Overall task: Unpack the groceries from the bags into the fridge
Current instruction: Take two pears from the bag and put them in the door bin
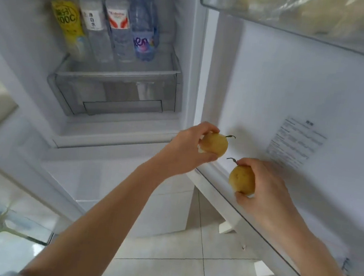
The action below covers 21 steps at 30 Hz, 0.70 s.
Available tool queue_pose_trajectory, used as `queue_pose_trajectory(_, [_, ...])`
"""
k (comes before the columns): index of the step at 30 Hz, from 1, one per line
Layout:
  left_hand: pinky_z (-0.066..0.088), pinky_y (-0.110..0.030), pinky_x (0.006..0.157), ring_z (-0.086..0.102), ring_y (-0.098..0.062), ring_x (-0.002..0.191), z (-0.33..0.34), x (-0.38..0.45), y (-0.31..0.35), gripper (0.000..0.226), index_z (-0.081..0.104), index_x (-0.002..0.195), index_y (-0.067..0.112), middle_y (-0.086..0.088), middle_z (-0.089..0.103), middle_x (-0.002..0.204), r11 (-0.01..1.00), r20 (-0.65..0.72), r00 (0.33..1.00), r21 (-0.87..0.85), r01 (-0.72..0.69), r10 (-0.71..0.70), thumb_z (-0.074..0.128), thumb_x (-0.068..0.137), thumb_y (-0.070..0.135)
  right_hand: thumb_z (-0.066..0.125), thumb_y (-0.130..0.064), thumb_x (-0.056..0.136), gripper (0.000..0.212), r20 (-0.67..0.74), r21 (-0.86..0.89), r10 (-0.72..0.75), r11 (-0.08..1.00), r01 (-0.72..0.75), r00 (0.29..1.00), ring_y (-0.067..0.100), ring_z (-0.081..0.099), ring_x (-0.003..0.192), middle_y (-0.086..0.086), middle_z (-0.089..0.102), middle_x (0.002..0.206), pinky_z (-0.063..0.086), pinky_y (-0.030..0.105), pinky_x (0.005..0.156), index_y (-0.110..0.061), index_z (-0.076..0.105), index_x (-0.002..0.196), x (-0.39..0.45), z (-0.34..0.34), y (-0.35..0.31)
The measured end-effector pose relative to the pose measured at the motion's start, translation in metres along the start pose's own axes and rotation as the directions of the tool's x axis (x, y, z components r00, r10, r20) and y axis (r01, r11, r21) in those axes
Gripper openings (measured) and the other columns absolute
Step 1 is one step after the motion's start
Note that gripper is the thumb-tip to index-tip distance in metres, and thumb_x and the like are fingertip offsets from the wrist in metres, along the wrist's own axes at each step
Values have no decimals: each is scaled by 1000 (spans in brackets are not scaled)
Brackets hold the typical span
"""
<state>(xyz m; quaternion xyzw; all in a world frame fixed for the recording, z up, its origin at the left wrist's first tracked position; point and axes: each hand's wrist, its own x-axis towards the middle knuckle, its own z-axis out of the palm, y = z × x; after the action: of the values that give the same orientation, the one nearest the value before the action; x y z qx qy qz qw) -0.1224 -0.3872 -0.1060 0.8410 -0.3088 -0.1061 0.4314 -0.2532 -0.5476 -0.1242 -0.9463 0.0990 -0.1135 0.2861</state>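
Note:
I stand before an open fridge (118, 130). My left hand (189, 147) grips a yellow pear (216, 144) with its stem pointing right, in front of the fridge's lower right corner. My right hand (265, 190) grips a second yellow pear (241, 178), stem up, lower and to the right, close to the inside of the open fridge door (295, 94). The two pears are apart. No grocery bag is in view.
Several drink bottles (103, 20) stand on a fridge shelf above a clear crisper drawer (113, 93). A door bin (303, 17) at top right holds pale wrapped food. A paper label (296, 143) is stuck on the door. Tiled floor (175, 250) lies below.

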Motion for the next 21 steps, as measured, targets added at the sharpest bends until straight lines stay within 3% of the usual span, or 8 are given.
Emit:
queue_pose_trajectory(3, [48,-31,85,57,-19,105,-8,25,0,51,52,126,27,2,59,119,967,197,980,249,-49,-1,75,80,24,72,-7,70,59,56,-34,96,995,-94,994,11,46,95,-9,48,107,38,24,79,-24,50,122,18,6,3])
queue_pose_trajectory(6, [52,-38,85,58,-22,100,-9,34,0,47,50,126,29,1,57,120,926,316,946,373,-59,-67,71,83,27,68,-9,69,54,109,-66,142,989,-135,984,10,44,88,-8,45,104,34,21,73,-23,50,118,26,14,2])
queue_pose_trajectory(10, [50,-42,87,55,-22,98,-5,38,3,42,50,123,26,0,57,116,853,390,911,514,-92,-137,67,85,32,64,-11,72,44,161,-103,156,985,-141,974,15,50,85,-3,45,99,39,24,73,-22,52,113,31,21,-3])
queue_pose_trajectory(15, [38,-30,73,50,-22,96,-6,38,1,43,50,130,23,-2,53,119,762,454,867,630,-147,-208,62,90,34,62,-22,78,32,213,-110,195,978,-175,957,19,59,91,-1,59,99,50,31,80,-24,55,109,33,26,-9])
queue_pose_trajectory(17, [38,-30,75,51,-24,98,-5,40,1,32,54,124,21,-5,54,117,724,476,854,663,-191,-211,58,93,27,62,-22,77,32,233,-100,218,975,-200,948,17,58,89,-3,59,98,50,30,79,-26,55,108,33,27,-9])
queue_pose_trajectory(19, [40,-31,73,49,-24,88,-2,43,-2,17,59,109,17,-7,57,110,698,472,864,680,-227,-179,51,93,15,62,-22,77,29,246,-96,235,971,-217,940,13,58,86,-6,59,95,47,24,73,-26,56,105,34,27,-11])
queue_pose_trajectory(21, [43,-32,74,53,-24,89,-2,45,-5,22,61,112,13,-9,58,113,710,454,877,669,-221,-156,50,92,13,62,-24,77,24,262,-80,243,970,-229,934,9,58,81,-9,59,89,44,19,66,-26,57,100,34,28,-14])
